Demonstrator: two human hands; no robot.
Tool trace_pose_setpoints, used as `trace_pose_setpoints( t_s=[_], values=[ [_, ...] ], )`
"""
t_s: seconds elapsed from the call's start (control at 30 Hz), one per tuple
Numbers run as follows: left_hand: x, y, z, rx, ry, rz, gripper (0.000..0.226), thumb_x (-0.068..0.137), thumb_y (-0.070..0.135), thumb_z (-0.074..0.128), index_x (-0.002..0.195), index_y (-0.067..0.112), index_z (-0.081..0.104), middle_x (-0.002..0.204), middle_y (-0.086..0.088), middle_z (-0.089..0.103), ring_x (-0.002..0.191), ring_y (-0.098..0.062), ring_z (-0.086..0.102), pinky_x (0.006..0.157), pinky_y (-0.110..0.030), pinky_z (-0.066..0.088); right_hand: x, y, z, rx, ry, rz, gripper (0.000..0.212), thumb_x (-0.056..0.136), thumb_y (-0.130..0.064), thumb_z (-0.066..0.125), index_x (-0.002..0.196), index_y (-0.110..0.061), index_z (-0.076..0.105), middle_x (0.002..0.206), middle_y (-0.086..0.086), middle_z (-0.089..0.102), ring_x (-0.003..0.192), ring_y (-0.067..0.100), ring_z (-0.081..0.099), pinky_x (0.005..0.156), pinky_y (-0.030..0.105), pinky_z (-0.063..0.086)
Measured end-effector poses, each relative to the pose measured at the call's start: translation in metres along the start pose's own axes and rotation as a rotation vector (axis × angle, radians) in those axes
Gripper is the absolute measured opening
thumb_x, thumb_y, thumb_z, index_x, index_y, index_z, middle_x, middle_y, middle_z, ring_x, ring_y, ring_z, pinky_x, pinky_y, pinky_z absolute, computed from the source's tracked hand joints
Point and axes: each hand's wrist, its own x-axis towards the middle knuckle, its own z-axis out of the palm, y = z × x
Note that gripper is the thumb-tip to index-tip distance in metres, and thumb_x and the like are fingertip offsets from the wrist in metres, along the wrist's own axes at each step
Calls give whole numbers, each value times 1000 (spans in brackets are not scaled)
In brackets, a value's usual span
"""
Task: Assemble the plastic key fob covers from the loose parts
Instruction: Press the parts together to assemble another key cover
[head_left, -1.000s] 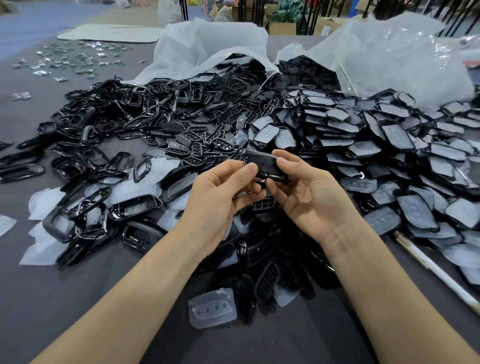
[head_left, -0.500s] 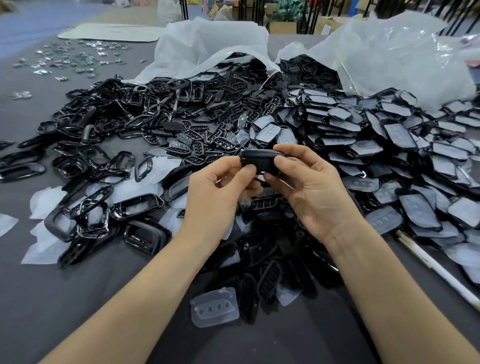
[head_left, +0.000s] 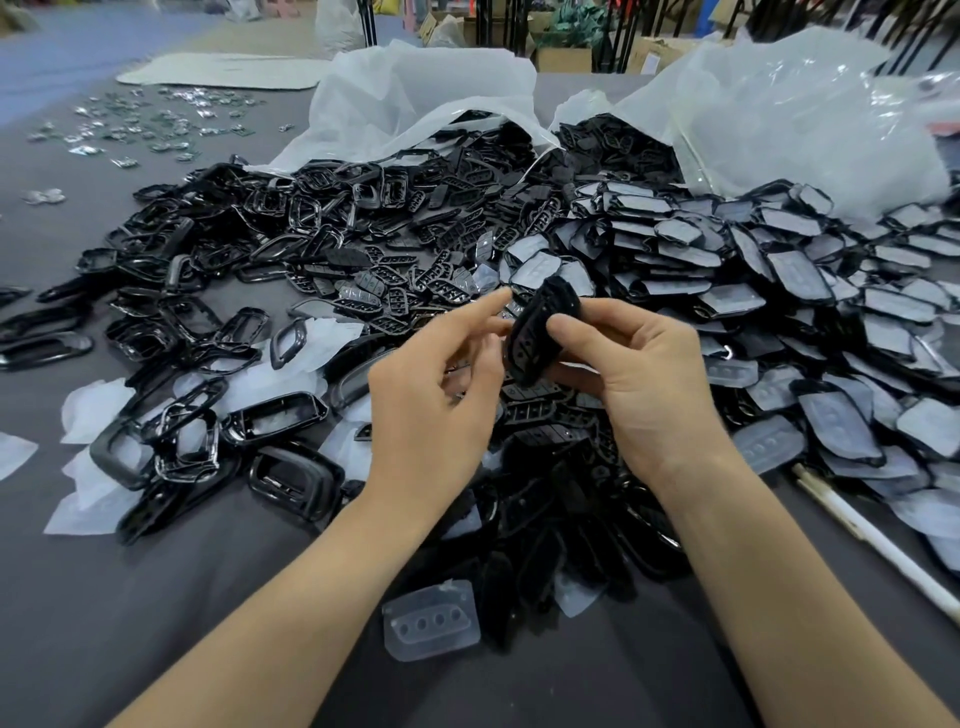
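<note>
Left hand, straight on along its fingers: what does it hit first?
The black key fob cover pinched in the right hand. Fingers of the left hand point up-right at its edge; blur hides whether they touch.

The black oval plastic key fob cover (head_left: 540, 332) stands on end, slightly tilted, with its row of button openings turned leftward, pinched in the right hand (head_left: 649, 379). Left of it lie heaped glossy black open frames (head_left: 249, 260). Just behind it sit small black slotted button plates (head_left: 415, 280), and to its right overlapping black panels faced with pale film (head_left: 779, 280).
</note>
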Motion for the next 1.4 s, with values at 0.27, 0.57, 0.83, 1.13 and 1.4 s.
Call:
trace_pose_setpoints(
  t_s=[0.27,0.57,0.83,1.13,1.4],
  values=[
    [1,2,10,-558,-263,-498,29,92,-7,53,97,17,68,84,1,75,78,-16,73,71,-24,58,1,1,-2,20,83,3,14,86,3,63,80,-9,68,73,1,73,72,15,71,63,23,56],
    [0,-3,12,-761,-254,-547,10,86,3,57,90,9,64,73,-5,74,70,-15,73,64,-21,57,5,1,-6,161,25,157,7,83,-5,64,80,-11,65,75,5,67,61,11,57,55,20,48],
    [1,-3,10,-823,-283,-592,13,79,10,62,92,10,63,77,-8,74,68,-16,72,64,-24,57,5,1,-6,199,26,151,11,85,0,62,84,-10,63,76,6,68,64,15,65,57,23,52],
    [0,-1,10,-737,-267,-567,10,90,-4,55,92,5,60,71,-5,73,66,-15,72,66,-26,58,6,4,-5,76,96,49,21,83,4,65,90,-15,61,74,2,69,69,17,67,60,25,53],
    [-1,-1,10,-703,-240,-557,17,92,-2,55,84,11,62,68,-3,72,65,-17,72,63,-26,57,6,4,-8,-56,19,0,18,84,3,64,83,-14,68,79,4,70,79,22,67,74,34,56]
  ],
)
